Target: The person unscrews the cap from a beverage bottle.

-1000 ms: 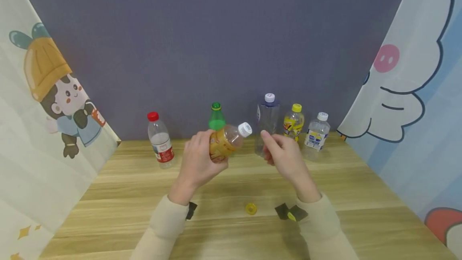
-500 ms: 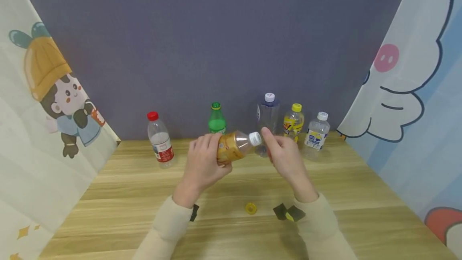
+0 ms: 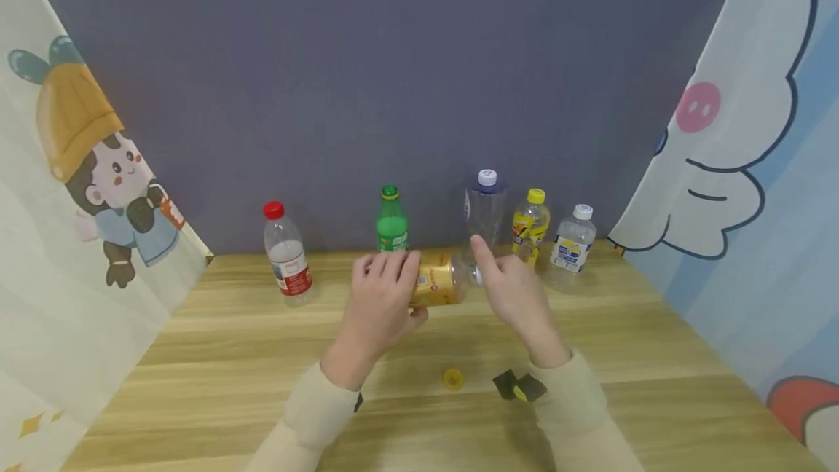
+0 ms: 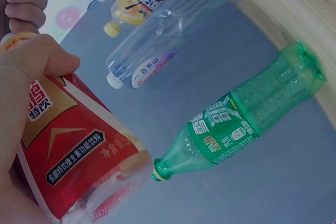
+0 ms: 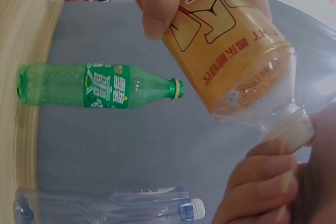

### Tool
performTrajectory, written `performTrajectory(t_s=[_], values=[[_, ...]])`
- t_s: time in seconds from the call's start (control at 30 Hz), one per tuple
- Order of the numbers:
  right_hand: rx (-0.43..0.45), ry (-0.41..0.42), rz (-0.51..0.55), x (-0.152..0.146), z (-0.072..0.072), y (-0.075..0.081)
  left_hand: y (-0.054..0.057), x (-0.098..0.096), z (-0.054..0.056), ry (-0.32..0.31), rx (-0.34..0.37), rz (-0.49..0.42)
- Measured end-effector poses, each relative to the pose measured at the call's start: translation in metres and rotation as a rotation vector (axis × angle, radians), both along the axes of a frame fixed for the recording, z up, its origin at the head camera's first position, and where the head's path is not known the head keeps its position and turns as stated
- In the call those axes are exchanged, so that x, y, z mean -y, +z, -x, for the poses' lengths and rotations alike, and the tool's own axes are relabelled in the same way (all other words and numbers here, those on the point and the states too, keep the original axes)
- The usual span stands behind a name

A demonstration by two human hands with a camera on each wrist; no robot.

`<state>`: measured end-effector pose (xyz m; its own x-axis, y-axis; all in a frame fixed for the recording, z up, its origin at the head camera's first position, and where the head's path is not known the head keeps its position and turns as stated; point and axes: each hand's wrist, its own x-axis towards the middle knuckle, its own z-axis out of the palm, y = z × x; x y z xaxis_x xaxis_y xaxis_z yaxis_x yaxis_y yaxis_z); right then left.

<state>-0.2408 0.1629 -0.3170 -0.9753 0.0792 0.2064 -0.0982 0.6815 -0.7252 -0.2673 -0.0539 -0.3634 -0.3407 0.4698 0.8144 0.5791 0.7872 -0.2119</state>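
In the head view my left hand (image 3: 380,304) grips a plastic drink bottle (image 3: 438,282) with a gold and red label, lying nearly level above the table, its neck pointing right. My right hand (image 3: 521,297) is at the neck end, thumb raised. The right wrist view has its curled fingers pinching the white bottle cap (image 5: 291,132), which sits on the neck. From the left wrist view, the red side of the label and the bottle's clear base show beside my left thumb. Part of the cap is hidden by my right fingers.
Upright at the back stand a red-capped bottle (image 3: 288,257), a green bottle (image 3: 392,228), a tall clear bottle (image 3: 485,213), a yellow-capped bottle (image 3: 531,228) and a white-capped bottle (image 3: 572,250). A small yellow ring (image 3: 453,379) lies on the wooden table (image 3: 419,428).
My left hand has brought the bottle right and slightly down, turning it from slanted to nearly level. My right hand, apart from it earlier, now holds the cap.
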Motion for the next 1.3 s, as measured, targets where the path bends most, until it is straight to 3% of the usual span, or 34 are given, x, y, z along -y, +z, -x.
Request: performTrajectory(t_s=[0.17,0.3,0.63,1.3], values=[[0.095,0.010,-0.163,-0.003,0.002,-0.003,-0.001,-0.002,0.000,0.055,-0.085,0.075],[0.101,0.035,-0.233,-0.005,0.003,-0.003,-0.001,-0.003,-0.002,0.064,-0.115,0.089],[0.042,0.012,-0.120,0.000,0.003,-0.003,0.003,0.000,-0.006,0.049,-0.109,0.072],[-0.132,0.026,-0.136,0.000,0.000,-0.007,0.005,0.002,-0.012,0.007,0.021,0.051]])
